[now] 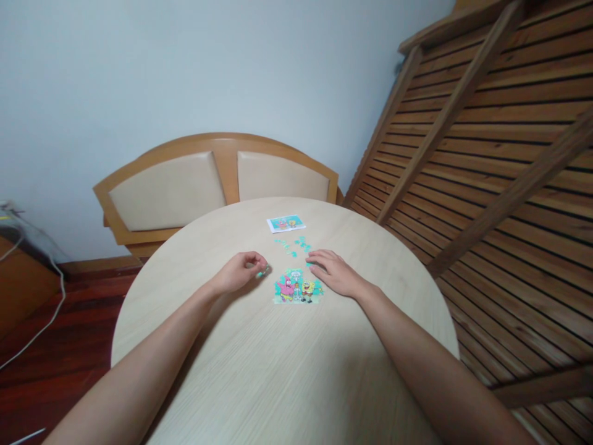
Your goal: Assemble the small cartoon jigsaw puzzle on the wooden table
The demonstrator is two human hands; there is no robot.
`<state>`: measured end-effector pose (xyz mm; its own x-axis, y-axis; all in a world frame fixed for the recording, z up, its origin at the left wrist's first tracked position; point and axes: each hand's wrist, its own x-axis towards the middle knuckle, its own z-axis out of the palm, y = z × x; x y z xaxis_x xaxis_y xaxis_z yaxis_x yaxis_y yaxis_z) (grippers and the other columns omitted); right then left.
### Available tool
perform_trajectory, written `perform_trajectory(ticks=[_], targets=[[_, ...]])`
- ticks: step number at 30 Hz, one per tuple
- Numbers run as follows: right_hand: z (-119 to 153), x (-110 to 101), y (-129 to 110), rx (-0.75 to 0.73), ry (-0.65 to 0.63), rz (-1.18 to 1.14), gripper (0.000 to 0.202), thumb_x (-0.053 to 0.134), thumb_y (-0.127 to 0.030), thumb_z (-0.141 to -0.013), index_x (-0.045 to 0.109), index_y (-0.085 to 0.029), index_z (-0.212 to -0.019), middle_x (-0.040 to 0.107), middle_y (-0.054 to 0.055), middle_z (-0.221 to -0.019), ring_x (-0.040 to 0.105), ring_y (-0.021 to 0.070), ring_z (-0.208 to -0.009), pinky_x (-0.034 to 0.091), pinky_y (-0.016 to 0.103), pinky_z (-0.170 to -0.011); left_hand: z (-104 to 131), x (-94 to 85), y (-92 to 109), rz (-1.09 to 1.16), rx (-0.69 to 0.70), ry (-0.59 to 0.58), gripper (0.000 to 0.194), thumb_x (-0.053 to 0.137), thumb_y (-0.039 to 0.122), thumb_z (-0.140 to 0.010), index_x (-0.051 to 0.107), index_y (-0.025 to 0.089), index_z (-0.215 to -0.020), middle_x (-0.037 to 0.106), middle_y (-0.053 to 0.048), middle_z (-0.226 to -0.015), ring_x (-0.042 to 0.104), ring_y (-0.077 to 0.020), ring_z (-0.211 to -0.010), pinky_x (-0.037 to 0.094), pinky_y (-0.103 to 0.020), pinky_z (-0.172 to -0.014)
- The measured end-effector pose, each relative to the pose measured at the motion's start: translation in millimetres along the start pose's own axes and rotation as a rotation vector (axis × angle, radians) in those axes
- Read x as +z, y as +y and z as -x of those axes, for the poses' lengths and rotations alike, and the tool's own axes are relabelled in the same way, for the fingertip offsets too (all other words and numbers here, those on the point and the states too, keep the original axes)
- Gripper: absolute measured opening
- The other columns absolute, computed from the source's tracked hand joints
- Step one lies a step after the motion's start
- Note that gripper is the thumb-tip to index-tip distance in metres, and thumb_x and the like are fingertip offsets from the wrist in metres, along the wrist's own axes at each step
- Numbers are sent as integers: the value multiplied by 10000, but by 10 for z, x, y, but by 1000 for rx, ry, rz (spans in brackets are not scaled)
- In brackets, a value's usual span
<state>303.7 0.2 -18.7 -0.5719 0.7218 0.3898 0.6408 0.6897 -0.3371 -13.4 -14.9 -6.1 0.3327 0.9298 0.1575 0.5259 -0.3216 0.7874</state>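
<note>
A partly joined cartoon jigsaw puzzle [296,290] lies flat on the round table [259,377], with pink, pale and yellow figures on turquoise. Left of it, just above the table, my left hand [243,271] pinches a small turquoise puzzle piece [264,269] between thumb and fingers. My right hand [336,273] rests at the puzzle's upper right, fingers stretched out and slightly apart, near its edge. Beyond the puzzle, several loose turquoise pieces [294,246] are scattered. Behind them lies a printed picture card [286,223] showing similar pink and yellow figures.
A wooden headboard with cream padded panels [169,191] stands behind the table against a pale wall. Slatted wooden boards [486,173] lean at the right. On the left, a white cable [60,290] hangs down to the dark red floor [88,309].
</note>
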Motion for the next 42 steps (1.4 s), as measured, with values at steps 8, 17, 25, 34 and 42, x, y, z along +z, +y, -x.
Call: perform_trajectory(ticks=[8, 17, 25, 34, 42], targets=[[-6, -69, -307, -149, -176, -31, 422, 650, -537, -884, 691, -338, -1254, 621, 52, -1368, 474, 302, -1352, 333, 509, -1167, 73, 135, 231, 65, 24, -127, 290, 551, 403, -890, 694, 157, -944, 744, -85, -934, 650, -182, -826, 508, -310, -801], [11, -74, -115, -78, -202, -4, 445, 656, -549, -874, 689, -341, -1267, 604, 55, -1394, 473, 320, -1351, 334, 530, -1163, 147, 126, 308, 43, 19, -248, 226, 588, 357, -830, 659, 145, -866, 684, -41, -805, 574, -132, -698, 462, -255, -685], [10, -67, -136, -79, -197, -4, 448, 656, -549, -873, 694, -328, -1261, 614, 62, -1379, 476, 319, -1347, 333, 528, -1165, 173, 151, 313, -74, 101, -339, 199, 560, 286, -837, 707, 157, -873, 717, -36, -799, 607, -141, -699, 462, -240, -672], [3, -93, -183, -82, -224, 11, 478, 652, -540, -877, 688, -282, -1278, 605, 79, -1383, 468, 321, -1342, 325, 519, -1166, 156, 208, 436, -349, 183, -250, 197, 550, 226, -827, 730, 149, -843, 698, -36, -719, 571, -129, -628, 430, -233, -646], [5, -76, -173, -80, -224, 3, 473, 647, -544, -879, 686, -292, -1277, 600, 74, -1388, 457, 316, -1348, 316, 511, -1170, 170, 218, 499, -410, 195, -256, 180, 548, 196, -825, 723, 159, -825, 695, -36, -724, 584, -140, -656, 442, -242, -684]])
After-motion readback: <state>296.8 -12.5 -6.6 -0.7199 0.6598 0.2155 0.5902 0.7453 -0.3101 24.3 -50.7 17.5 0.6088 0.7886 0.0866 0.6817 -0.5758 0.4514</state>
